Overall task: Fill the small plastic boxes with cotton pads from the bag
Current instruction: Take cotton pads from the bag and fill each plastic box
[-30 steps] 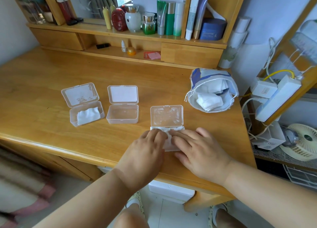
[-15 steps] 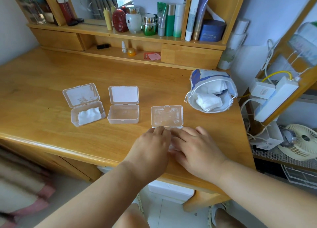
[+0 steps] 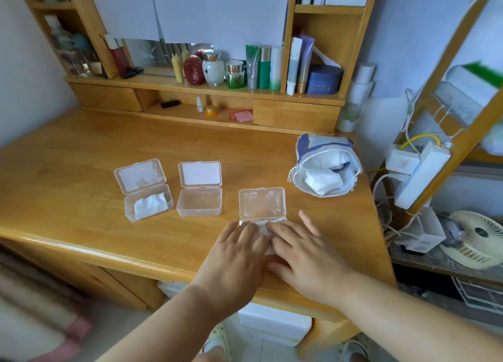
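Both your hands lie flat on the nearest box (image 3: 262, 225), at the near edge of the desk (image 3: 68, 155). Left hand (image 3: 234, 255) covers its left half, right hand (image 3: 307, 255) its right half. Fingers are straight and pressing down on the cotton pads (image 3: 263, 229); neither grip curls round anything. A sliver of white pad shows between the fingertips, just below the box's open lid (image 3: 262, 204).

Two more boxes sit to the left, lids open and laid back. The far-left box (image 3: 148, 205) holds a few pads, loosely heaped. The middle box (image 3: 199, 204) looks empty. The bag (image 3: 325, 168) lies to the right and farther back, mouth open toward you, with pads visible inside.

Handling, as a judgement: the pads are soft, light and springy, so they will likely puff up once pressure comes off. Take a stack by its edges, pinched between thumb and fingers. The boxes are thin clear plastic, light, and liable to slide on the smooth wood; steady one with a hand while you fill or close it.

Hard to tell: your hands hide the tray of the nearest box, so how full it is cannot be read. How many pads remain in the bag is also unclear, since its folds cover most of the contents.
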Available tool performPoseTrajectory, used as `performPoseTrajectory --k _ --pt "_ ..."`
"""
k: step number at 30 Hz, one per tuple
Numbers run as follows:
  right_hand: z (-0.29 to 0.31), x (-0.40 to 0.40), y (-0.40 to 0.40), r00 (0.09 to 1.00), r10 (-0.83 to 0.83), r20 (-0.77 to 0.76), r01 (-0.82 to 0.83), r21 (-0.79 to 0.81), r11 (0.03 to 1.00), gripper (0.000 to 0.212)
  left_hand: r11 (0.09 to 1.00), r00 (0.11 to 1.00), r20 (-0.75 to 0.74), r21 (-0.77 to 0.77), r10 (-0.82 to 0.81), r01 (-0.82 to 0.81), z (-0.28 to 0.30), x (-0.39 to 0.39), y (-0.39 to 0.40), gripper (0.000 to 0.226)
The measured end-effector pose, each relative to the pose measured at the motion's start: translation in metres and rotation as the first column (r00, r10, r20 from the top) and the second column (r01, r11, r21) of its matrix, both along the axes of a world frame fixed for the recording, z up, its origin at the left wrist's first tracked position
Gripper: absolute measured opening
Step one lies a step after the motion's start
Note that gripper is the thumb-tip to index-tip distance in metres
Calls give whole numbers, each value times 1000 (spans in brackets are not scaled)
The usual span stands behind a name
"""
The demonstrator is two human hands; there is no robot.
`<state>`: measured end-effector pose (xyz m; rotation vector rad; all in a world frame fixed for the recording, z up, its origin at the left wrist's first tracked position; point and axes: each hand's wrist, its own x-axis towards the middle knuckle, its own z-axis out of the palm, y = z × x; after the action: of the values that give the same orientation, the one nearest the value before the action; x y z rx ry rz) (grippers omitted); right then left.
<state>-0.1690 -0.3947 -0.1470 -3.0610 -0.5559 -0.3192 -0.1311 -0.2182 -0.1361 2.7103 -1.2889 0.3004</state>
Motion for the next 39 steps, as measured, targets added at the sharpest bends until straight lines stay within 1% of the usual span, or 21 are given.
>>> performPoseTrajectory --k 3,7,9,12,15,16,17,19,21,23,25,27,30,31,33,36,39 --pt "-1 2 2 1000 -25 11 24 47 999 38 1000 1000 -20 10 -6 6 0 4 -2 21" --pt "-2 6 6 996 -63 -57 74 213 974 31 996 992 -124 -82 -37 27 5 10 0 30" --pt "-1 8 3 995 -46 -93 69 259 963 24 992 986 -150 -119 -69 51 4 11 6 33" --pt "2 8 -7 990 18 -137 28 323 946 18 985 978 -156 -125 -136 117 2 14 15 40" --pt "9 10 -16 981 75 -179 -16 310 951 21 979 966 -171 -99 -196 181 0 18 19 42" --pt "12 12 -18 978 79 -194 -9 335 942 20 980 966 -171 -86 -194 181 1 19 20 42" --pt "16 13 -19 979 72 -192 6 381 924 19 981 968 -167 -76 -187 177 2 20 20 40" --pt "22 19 -24 990 22 -141 48 477 878 15 985 973 -158 -66 -170 162 4 20 20 34" --pt "27 25 -27 986 -49 -159 127 527 840 13 987 975 -161 -72 -151 140 4 21 17 28" --pt "28 30 -28 969 -90 -228 200 523 829 9 989 973 -198 -110 -121 100 3 23 13 22" --pt "30 35 -29 935 -116 -334 278 494 824 2 987 968 -235 -156 -82 46 2 25 10 23" --pt "35 40 -28 900 -139 -413 315 396 863 6 985 967 -248 -170 -59 16 0 24 6 27" --pt "44 48 -24 891 -173 -419 259 156 953 11 986 973 -228 -169 -39 0 -1 21 4 34" --pt "46 50 -21 896 -177 -408 236 97 967 11 987 975 -222 -162 -27 -9 -1 20 4 35" --pt "44 50 -16 903 -190 -386 219 34 975 13 988 976 -218 -153 -9 -26 -1 20 3 31" --pt "37 48 -15 892 -227 -392 266 49 963 14 989 985 -174 -146 3 -28 0 14 1 26" --pt "37 47 -16 838 -262 -479 385 178 906 15 989 986 -164 -141 9 -32 -3 7 1 27"
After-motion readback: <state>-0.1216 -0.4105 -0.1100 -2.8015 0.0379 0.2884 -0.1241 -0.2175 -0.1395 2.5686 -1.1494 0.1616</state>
